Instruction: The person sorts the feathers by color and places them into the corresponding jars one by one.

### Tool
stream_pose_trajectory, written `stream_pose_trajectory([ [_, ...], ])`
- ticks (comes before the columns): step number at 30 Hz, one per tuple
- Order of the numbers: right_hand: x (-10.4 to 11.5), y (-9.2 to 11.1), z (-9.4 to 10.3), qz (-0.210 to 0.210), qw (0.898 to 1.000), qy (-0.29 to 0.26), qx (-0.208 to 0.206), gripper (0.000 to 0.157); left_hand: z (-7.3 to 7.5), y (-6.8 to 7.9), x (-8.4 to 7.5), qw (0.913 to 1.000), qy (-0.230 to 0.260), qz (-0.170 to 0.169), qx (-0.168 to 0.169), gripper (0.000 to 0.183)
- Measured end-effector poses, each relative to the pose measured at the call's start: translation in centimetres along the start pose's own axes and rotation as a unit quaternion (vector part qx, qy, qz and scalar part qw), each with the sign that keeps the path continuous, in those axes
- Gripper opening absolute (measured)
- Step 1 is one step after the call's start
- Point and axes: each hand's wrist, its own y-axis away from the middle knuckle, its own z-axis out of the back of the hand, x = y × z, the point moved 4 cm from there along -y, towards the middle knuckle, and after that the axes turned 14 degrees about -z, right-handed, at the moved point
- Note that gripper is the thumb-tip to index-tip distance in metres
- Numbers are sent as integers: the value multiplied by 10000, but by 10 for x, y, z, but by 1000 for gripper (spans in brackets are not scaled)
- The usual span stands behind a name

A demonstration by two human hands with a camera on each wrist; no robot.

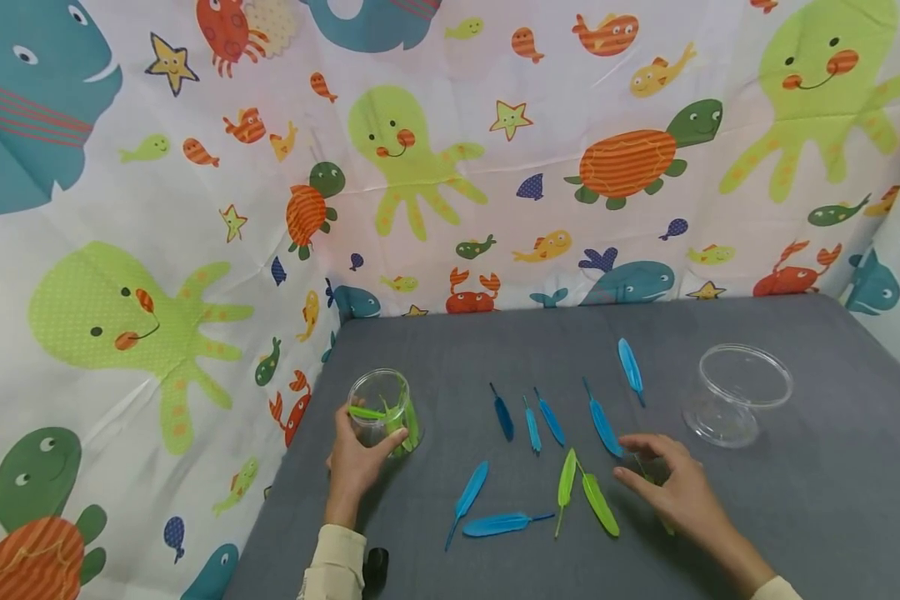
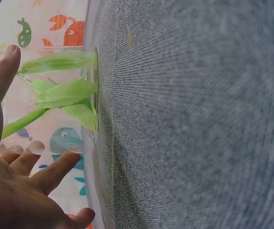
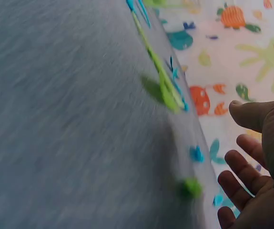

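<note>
My left hand (image 1: 358, 454) holds a clear cup (image 1: 378, 385) on the left of the table, the thumb on one side and the fingers on the other. Several green feathers (image 2: 67, 93) stand and lean inside it. Over the right part of the table, my right hand (image 1: 671, 483) hovers with parted, loosely bent fingers and nothing between them. Beneath it lies a green feather (image 1: 668, 528), partly hidden by the hand. Just left are two more, a green feather (image 1: 598, 502) and a slimmer green feather (image 1: 566, 477). A blue feather (image 1: 603, 427) lies near the right fingertips.
More blue feathers lie about the middle, among them a flat blue feather (image 1: 497, 524) and a dark blue feather (image 1: 503, 417). A clear footed bowl (image 1: 720, 425) stands at the right. Near the left sleeve is a small black object (image 1: 376, 567). Printed cloth (image 1: 435, 275) borders the grey table (image 1: 832, 500).
</note>
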Motion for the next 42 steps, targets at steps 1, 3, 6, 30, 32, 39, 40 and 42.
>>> stream_pose_trajectory([
  [1,-5,1,3,-113,9999,45,-85,41,0,0,0,10000,-10,-10,-9,104],
  [3,-14,3,7,-231,9994,119,-222,43,1,1,0,10000,-17,-15,-25,105],
  [6,-23,7,10,-333,9980,357,-410,45,2,1,-1,10000,-23,-44,-55,105],
  [30,-26,27,12,-1015,9729,2044,-382,41,3,0,2,10000,37,54,38,107],
  [32,-24,27,11,-1119,9726,2025,-220,36,2,-1,2,10000,18,37,42,107],
  [39,-23,28,8,-1390,9728,1843,200,25,-1,-1,2,10000,-13,15,59,107],
  [40,-23,28,8,-1410,9726,1833,257,24,-1,-1,2,10000,-7,3,53,107],
  [42,-24,28,9,-1461,9714,1830,386,22,-2,-1,2,10000,1,-15,47,106],
])
